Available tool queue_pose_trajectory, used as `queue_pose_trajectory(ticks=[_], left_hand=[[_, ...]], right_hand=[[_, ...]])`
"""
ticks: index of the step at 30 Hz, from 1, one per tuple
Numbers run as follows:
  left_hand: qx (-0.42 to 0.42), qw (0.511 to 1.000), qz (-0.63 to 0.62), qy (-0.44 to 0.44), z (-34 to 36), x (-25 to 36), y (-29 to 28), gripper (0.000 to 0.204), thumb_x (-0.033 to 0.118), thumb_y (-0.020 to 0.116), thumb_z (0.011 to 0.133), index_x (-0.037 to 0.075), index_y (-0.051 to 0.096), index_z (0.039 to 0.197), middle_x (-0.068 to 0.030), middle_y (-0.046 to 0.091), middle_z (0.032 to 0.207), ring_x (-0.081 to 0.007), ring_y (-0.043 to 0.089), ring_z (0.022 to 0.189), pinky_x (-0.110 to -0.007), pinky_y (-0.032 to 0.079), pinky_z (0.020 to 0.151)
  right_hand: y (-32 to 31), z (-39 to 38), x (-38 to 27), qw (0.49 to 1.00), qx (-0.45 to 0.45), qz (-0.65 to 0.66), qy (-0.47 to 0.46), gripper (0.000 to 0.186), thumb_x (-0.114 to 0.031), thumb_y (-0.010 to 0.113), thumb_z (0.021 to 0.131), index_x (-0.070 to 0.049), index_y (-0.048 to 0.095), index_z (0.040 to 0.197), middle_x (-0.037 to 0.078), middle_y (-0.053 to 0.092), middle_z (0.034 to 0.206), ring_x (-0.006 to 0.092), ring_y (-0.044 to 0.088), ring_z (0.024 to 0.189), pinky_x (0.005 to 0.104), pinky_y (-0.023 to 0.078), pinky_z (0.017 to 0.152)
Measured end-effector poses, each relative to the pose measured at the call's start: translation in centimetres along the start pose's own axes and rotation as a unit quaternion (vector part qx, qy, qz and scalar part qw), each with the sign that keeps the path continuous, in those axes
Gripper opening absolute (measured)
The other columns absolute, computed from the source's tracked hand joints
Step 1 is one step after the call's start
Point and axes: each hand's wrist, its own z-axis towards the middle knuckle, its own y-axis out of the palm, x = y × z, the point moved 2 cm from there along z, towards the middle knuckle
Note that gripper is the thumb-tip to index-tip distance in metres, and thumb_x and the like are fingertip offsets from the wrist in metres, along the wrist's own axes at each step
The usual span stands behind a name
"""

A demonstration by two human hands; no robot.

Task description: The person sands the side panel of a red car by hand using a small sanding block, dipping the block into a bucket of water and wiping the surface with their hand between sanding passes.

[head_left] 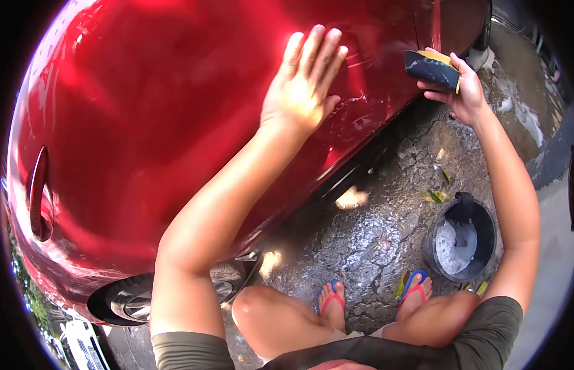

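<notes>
My left hand (302, 86) is open, its fingers stretched out against or just over the glossy red car panel (151, 105), with some wet streaks beside it. My right hand (459, 92) grips a dark, curved sponge or pad (432, 68) with a yellow side, near the panel's right end. At the far left of the panel is a red door handle (39, 191).
A black bucket (432, 240) of soapy water stands on wet, cracked ground (373, 209) by my feet in flip-flops. Below the car body is a wheel (133, 299). Scattered leaves lie near the bucket. A grey wall or step (549, 185) runs along the right.
</notes>
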Motion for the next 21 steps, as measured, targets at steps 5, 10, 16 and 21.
queue_pose_trajectory(ticks=[5,10,16,21], left_hand=[[-0.083,0.986,-0.017,0.142,-0.3,9.2,4.7,0.092,0.065,0.05,0.096,0.012,0.022,0.165,-0.0084,0.015,0.174,-0.0306,0.011,0.16,-0.051,0.008,0.131],[-0.135,0.944,-0.054,0.296,-5.5,9.9,4.0,0.086,0.061,0.055,0.096,0.01,0.032,0.162,-0.0087,0.023,0.171,-0.0305,0.014,0.16,-0.05,0.01,0.131],[-0.431,0.698,-0.569,0.064,-8.5,13.4,-2.1,0.086,0.058,0.064,0.096,0.005,0.037,0.158,-0.0172,0.047,0.157,-0.04,0.051,0.139,-0.052,0.044,0.115],[-0.351,0.408,-0.819,-0.202,-3.3,21.9,-3.5,0.055,0.035,0.071,0.099,-0.003,0.056,0.135,-0.0135,0.071,0.111,-0.0173,0.07,0.099,-0.035,0.058,0.084]], right_hand=[[-0.4,-6.2,4.8,0.974,-0.092,0.206,-0.018,0.06,-0.044,0.033,0.111,0.001,0.049,0.147,0.026,0.069,0.125,0.0397,0.073,0.101,0.0475,0.065,0.079],[-3.4,-13.8,14.4,0.92,-0.091,0.367,0.102,0.079,-0.061,0.035,0.106,0.006,0.048,0.147,0.03,0.065,0.129,0.0454,0.072,0.103,0.0499,0.066,0.078],[-3.3,-17.8,20.1,0.898,-0.169,0.367,0.177,0.103,-0.08,0.048,0.092,0.001,0.037,0.156,0.028,0.056,0.145,0.045,0.062,0.125,0.0463,0.065,0.087],[-4.9,-16.7,18.0,0.915,-0.19,0.339,0.105,0.122,-0.076,0.074,0.076,-0.008,0.021,0.163,0.021,0.053,0.148,0.0395,0.061,0.128,0.0458,0.065,0.086]])
